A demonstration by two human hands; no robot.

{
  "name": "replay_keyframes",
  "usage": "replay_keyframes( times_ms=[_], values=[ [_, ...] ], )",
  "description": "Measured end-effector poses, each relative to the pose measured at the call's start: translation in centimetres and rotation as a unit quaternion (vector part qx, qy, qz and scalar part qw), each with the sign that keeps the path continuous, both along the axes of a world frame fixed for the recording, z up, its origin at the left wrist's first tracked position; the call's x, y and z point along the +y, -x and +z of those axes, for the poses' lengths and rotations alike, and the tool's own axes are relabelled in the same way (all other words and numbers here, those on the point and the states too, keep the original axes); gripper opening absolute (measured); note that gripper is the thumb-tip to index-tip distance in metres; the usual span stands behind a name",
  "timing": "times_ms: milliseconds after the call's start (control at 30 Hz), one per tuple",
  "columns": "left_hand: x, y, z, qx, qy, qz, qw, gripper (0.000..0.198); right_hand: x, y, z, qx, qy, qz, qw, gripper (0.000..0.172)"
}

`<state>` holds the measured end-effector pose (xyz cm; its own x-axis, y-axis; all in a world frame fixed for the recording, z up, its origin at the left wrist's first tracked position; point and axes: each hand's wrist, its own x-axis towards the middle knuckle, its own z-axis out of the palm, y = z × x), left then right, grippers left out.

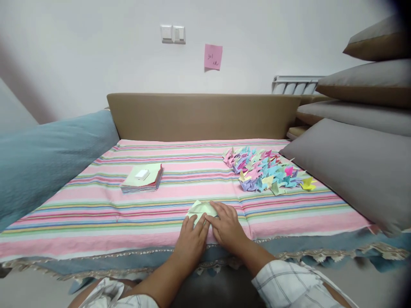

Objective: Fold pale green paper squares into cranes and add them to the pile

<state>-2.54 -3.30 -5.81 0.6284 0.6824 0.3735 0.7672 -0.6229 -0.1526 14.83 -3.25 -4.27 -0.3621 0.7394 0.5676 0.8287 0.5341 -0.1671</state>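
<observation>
A pale green sheet of folding paper (201, 208), partly folded with a raised flap, lies on the striped cloth close to its front edge. My left hand (192, 239) rests on the paper's near left side, fingers apart and pressing it down. On the right side, my right hand (228, 226) has the paper's edge between its thumb and index finger. Both hands' fingertips nearly meet at the middle of the sheet, and part of the paper is hidden under them.
Further left sits a stack of coloured paper (141, 183) with a small white block (142, 174) on top. Many folded paper cranes (261, 173) are heaped at the right. Grey cushions (356, 171) border the right side; a blue-covered armrest (58, 149) borders the left.
</observation>
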Motion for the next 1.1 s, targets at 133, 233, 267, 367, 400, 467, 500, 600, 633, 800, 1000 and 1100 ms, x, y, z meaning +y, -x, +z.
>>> replay_keyframes(
  times_ms=[133,233,267,367,400,467,500,600,633,800,1000,1100],
  values=[
    [0.1,0.1,-0.2,0.0,-0.008,-0.005,1.0,0.053,-0.1,-0.4,-0.4,-0.016,0.021,-0.046,0.999,0.028],
    [0.1,0.1,-0.2,0.0,-0.006,-0.004,1.0,0.053,-0.1,-1.2,-0.1,-0.024,0.053,-0.074,0.996,0.028],
    [0.0,0.2,-0.2,0.001,-0.005,-0.004,1.0,0.053,-0.1,-1.4,0.1,-0.026,0.064,-0.085,0.994,0.028],
    [-0.1,0.2,-0.2,0.002,0.001,-0.005,1.0,0.055,-0.2,-2.1,0.6,-0.025,0.088,-0.119,0.989,0.027],
    [-0.1,0.3,-0.2,0.002,0.003,-0.004,1.0,0.055,-0.1,-2.4,0.8,-0.022,0.094,-0.128,0.987,0.027],
    [-0.1,0.3,-0.1,0.0,0.01,-0.002,1.0,0.056,0.1,-2.9,1.1,-0.013,0.104,-0.14,0.985,0.027],
    [-0.1,0.3,-0.1,-0.002,0.013,-0.003,1.0,0.057,0.2,-3.2,1.2,-0.003,0.111,-0.143,0.983,0.026],
    [-0.1,0.3,0.0,-0.006,0.022,-0.005,1.0,0.057,0.7,-3.5,1.4,0.066,0.137,-0.137,0.979,0.025],
    [-0.1,0.3,0.0,-0.007,0.023,-0.007,1.0,0.057,0.9,-3.5,1.3,0.101,0.15,-0.124,0.976,0.025],
    [0.5,1.1,0.4,-0.026,0.028,-0.043,0.998,0.052,1.6,-2.9,0.7,0.276,0.229,-0.032,0.933,0.031],
    [2.0,2.1,1.7,-0.088,0.045,-0.093,0.991,0.029,2.9,-2.8,0.5,0.271,0.202,-0.032,0.94,0.029],
    [2.3,1.8,2.1,-0.087,0.053,-0.096,0.99,0.027,3.6,-2.6,0.7,0.227,0.173,0.002,0.958,0.035]
  ],
)
